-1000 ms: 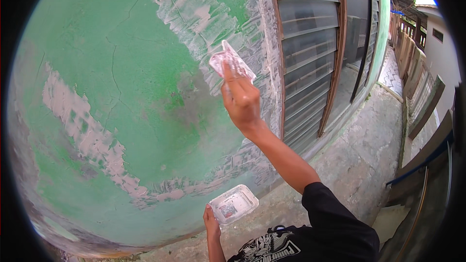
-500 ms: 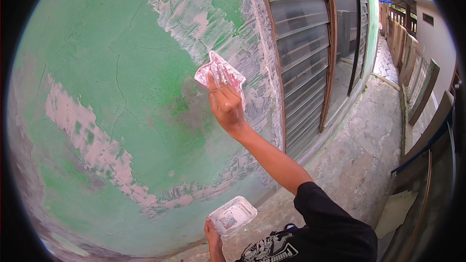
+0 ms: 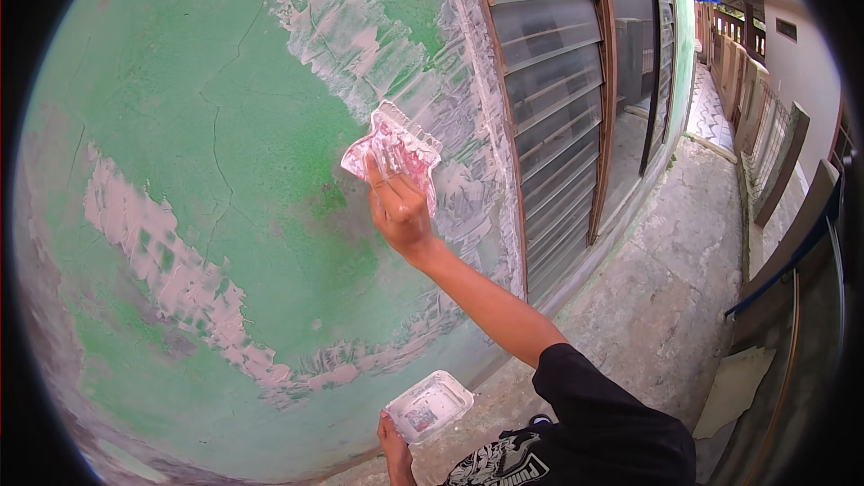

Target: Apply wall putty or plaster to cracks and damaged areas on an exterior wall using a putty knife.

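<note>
My right hand [image 3: 402,216] is closed on a pink putty spreader [image 3: 393,155] smeared with whitish paste. Its upper edge, carrying a ridge of paste, lies at the lower end of a broad pale putty patch [image 3: 360,40] on the green wall [image 3: 270,216]. Low in the view, my left hand [image 3: 394,448] grips the near left side of a shallow white plastic tray [image 3: 429,407]. Streaks of paste coat the tray's inside. Part of the spreader is covered by my right fingers.
Another putty band [image 3: 171,261] runs down the wall at left, and thin cracks cross the green paint. A louvred glass window [image 3: 553,81] with brown wooden frames stands right of the putty. Beyond it runs a concrete path [image 3: 666,243], with a fence [image 3: 765,144] along its far side.
My right hand and the spreader have shifted slightly left and down, and the spreader has tilted, showing a thicker paste ridge along its edge. The tray stays nearly where it was.
</note>
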Demonstrator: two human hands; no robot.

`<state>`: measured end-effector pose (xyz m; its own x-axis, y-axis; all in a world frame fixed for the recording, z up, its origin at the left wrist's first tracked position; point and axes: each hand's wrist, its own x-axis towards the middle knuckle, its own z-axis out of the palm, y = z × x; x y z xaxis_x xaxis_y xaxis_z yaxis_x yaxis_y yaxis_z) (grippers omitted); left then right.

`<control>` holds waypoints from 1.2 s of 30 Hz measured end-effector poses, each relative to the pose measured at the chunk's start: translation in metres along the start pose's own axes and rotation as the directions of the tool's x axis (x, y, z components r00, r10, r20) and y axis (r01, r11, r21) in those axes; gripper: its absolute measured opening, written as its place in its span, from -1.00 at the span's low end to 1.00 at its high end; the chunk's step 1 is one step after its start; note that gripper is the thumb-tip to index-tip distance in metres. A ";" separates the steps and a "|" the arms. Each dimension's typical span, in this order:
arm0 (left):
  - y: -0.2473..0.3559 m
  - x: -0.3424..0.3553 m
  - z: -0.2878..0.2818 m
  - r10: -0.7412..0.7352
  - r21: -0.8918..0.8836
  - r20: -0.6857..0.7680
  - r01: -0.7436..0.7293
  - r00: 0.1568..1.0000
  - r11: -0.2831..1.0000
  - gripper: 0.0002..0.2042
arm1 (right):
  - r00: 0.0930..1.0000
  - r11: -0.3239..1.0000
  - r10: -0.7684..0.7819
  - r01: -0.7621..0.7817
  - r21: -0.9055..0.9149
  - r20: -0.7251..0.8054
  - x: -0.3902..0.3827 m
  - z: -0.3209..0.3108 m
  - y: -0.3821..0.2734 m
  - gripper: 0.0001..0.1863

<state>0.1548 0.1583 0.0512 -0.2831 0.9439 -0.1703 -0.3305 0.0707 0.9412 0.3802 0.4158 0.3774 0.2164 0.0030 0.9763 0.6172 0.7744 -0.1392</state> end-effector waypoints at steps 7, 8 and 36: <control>-0.001 -0.006 0.003 -0.010 -0.041 -0.033 0.009 0.999 0.999 -0.61 | 0.985 0.997 -0.069 0.074 0.023 -0.160 0.011 -0.011 0.003 -0.44; -0.002 -0.006 0.004 -0.010 -0.043 -0.031 0.008 0.999 0.999 -0.61 | 0.986 0.998 -0.064 0.065 0.001 -0.151 0.013 -0.011 0.007 -0.44; -0.004 -0.003 0.027 -0.008 -0.030 0.021 0.009 1.000 0.999 -0.58 | 0.981 0.973 0.173 -0.157 0.169 -0.088 0.034 -0.040 -0.002 -0.65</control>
<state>0.1811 0.1635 0.0558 -0.2609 0.9499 -0.1719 -0.3604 0.0694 0.9302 0.4169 0.3889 0.4037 0.3858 0.0813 0.9190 0.4387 0.8601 -0.2602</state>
